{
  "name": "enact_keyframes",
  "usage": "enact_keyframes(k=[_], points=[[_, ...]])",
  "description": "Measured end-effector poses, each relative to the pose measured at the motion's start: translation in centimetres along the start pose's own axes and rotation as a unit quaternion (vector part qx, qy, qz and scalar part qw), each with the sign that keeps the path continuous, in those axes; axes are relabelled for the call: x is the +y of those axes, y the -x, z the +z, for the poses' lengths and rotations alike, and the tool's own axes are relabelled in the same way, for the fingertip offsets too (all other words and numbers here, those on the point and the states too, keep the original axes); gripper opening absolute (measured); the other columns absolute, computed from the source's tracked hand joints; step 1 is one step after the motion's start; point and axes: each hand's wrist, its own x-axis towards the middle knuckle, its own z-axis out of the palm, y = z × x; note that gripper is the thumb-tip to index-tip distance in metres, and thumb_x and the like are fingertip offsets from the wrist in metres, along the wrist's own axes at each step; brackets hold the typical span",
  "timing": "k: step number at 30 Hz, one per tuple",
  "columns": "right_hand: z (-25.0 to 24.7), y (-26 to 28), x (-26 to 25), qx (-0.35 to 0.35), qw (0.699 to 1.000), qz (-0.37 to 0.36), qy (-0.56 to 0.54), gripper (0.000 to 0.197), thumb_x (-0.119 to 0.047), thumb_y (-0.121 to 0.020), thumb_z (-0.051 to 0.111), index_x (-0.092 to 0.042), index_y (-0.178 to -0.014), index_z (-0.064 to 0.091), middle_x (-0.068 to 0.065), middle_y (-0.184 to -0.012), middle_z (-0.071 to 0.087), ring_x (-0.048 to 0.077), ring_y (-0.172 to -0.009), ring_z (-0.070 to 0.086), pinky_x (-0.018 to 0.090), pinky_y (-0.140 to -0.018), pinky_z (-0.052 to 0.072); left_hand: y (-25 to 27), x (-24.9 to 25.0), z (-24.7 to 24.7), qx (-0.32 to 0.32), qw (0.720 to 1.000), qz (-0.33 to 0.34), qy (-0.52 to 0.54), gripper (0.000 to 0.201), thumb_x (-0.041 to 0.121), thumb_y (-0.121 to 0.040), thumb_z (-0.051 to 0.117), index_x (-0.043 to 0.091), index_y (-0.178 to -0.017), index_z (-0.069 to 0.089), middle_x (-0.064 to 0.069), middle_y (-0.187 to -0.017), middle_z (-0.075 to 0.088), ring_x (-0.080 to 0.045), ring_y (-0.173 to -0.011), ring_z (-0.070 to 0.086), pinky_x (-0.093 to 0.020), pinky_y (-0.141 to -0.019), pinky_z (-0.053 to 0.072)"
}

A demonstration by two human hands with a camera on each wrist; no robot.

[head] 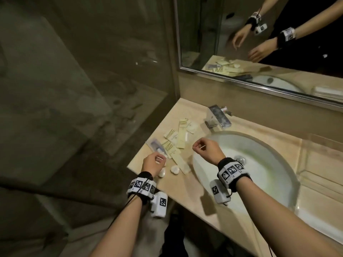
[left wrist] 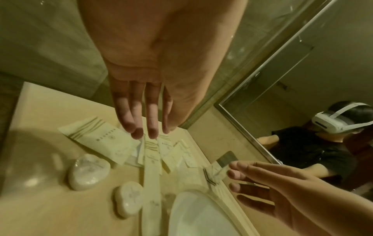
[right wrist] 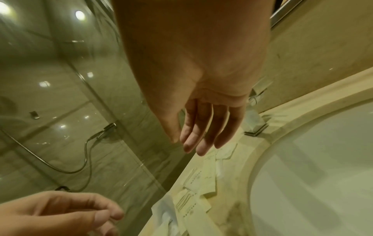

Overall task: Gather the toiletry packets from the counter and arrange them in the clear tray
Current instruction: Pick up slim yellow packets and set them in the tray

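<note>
Both hands are hovering empty, fingers loosely open: left hand (head: 153, 164) lower centre, right hand (head: 207, 148) beside the sink (head: 269, 164). Packets (head: 178, 140) are lying scattered mid-frame on the counter (head: 187, 112); they look light, flat, slippery, best pinched at an edge.

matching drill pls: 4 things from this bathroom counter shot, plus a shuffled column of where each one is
Things:
1. round wrapped soaps
2. tap
3. left hand
4. cream packets

Places:
A. at the back of the counter, behind the basin
B. spread on the counter left of the basin
C. near the counter's front edge, in front of the packets
D. over the near-left end of the packet pile, fingers relaxed, holding nothing

Pairs: 1-C, 2-A, 3-D, 4-B
</note>
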Motion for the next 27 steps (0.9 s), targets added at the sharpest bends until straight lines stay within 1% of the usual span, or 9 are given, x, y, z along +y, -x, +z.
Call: enact_keyframes(k=[3,9,13,16,19,20,22,24,27], points=[[2.4,-2.1,-0.7,-0.008,1.0,0.024,0.006,0.012,-0.018,-0.088,0.068,-0.007,-0.094,0.066,-0.001,-0.086,0.067,0.013,-0.077,0.06,0.021,-0.072,0.046,-2.6,-1.6,-1.2,-0.017,1.0,-0.017,0.002,0.007,0.012,-0.081,0.068,0.015,-0.087,0.069,-0.004,-0.087,0.071,-0.018,-0.084,0.064,-0.028,-0.081,0.052],[6.7,-6.1,-0.6,-0.023,0.995,0.099,0.016,0.009,-0.017,-0.085,0.07,-0.013,-0.091,0.064,0.005,-0.093,0.07,0.02,-0.085,0.065,0.023,-0.073,0.05,-8.0,-4.1,-2.4,-0.071,0.997,-0.04,-0.012,0.024,0.005,-0.073,0.076,0.014,-0.092,0.066,-0.002,-0.09,0.067,-0.017,-0.087,0.064,-0.026,-0.08,0.05],[8.9,-7.8,0.2,-0.04,0.979,0.192,0.057,0.034,-0.03,-0.074,0.082,-0.015,-0.095,0.06,0.002,-0.094,0.067,0.019,-0.088,0.064,0.032,-0.081,0.054,-10.4,-4.8,-2.1,-0.1,0.994,-0.042,-0.018,0.027,0.005,-0.07,0.078,0.015,-0.091,0.066,-0.002,-0.093,0.068,-0.017,-0.088,0.063,-0.029,-0.085,0.052],[10.3,-8.1,0.2,-0.058,0.966,0.24,0.081,0.05,-0.034,-0.063,0.088,-0.017,-0.097,0.056,-0.001,-0.092,0.066,0.018,-0.086,0.064,0.035,-0.081,0.055,-11.7,-4.6,-1.2,-0.117,0.993,-0.03,-0.003,0.026,0.005,-0.07,0.078,0.014,-0.091,0.064,-0.002,-0.09,0.067,-0.015,-0.085,0.062,-0.024,-0.078,0.051],[11.5,-8.1,0.0,-0.051,0.961,0.253,0.101,0.047,-0.029,-0.062,0.088,-0.018,-0.094,0.055,-0.002,-0.09,0.066,0.018,-0.084,0.064,0.035,-0.08,0.055,-12.9,-3.7,-0.3,-0.128,0.992,-0.015,0.016,0.022,0.003,-0.072,0.074,0.013,-0.088,0.064,-0.001,-0.082,0.063,-0.014,-0.078,0.059,-0.014,-0.067,0.045],[11.7,-8.1,0.1,-0.05,0.96,0.253,0.106,0.045,-0.028,-0.064,0.087,-0.018,-0.094,0.055,-0.002,-0.091,0.066,0.018,-0.084,0.064,0.035,-0.08,0.055,-13.3,-3.3,-0.1,-0.129,0.991,-0.008,0.023,0.02,0.002,-0.073,0.073,0.012,-0.088,0.064,-0.001,-0.08,0.063,-0.015,-0.077,0.06,-0.013,-0.066,0.045],[11.9,-8.4,0.2,-0.057,0.959,0.256,0.106,0.04,-0.026,-0.066,0.086,-0.019,-0.093,0.058,0.0,-0.092,0.065,0.018,-0.084,0.063,0.032,-0.078,0.054,-14.0,-2.4,0.3,-0.135,0.99,0.001,0.038,0.018,0.001,-0.076,0.07,0.013,-0.087,0.063,-0.004,-0.082,0.065,-0.018,-0.079,0.062,-0.02,-0.073,0.052],[11.8,-8.7,0.6,-0.066,0.959,0.258,0.094,0.034,-0.024,-0.068,0.086,-0.017,-0.093,0.064,0.0,-0.092,0.066,0.016,-0.082,0.062,0.026,-0.074,0.052,-14.8,-1.7,0.5,-0.132,0.99,0.012,0.042,0.013,0.002,-0.081,0.065,0.013,-0.087,0.063,-0.004,-0.085,0.066,-0.018,-0.08,0.062,-0.028,-0.079,0.054],[11.2,-9.2,0.7,-0.063,0.961,0.263,0.057,0.028,-0.02,-0.072,0.083,-0.011,-0.094,0.068,-0.001,-0.092,0.065,0.013,-0.081,0.058,0.015,-0.063,0.044,-16.1,-0.6,0.6,-0.096,0.994,0.033,0.048,0.014,0.0,-0.086,0.058,0.012,-0.087,0.064,-0.003,-0.084,0.065,-0.02,-0.082,0.063,-0.03,-0.078,0.054]])
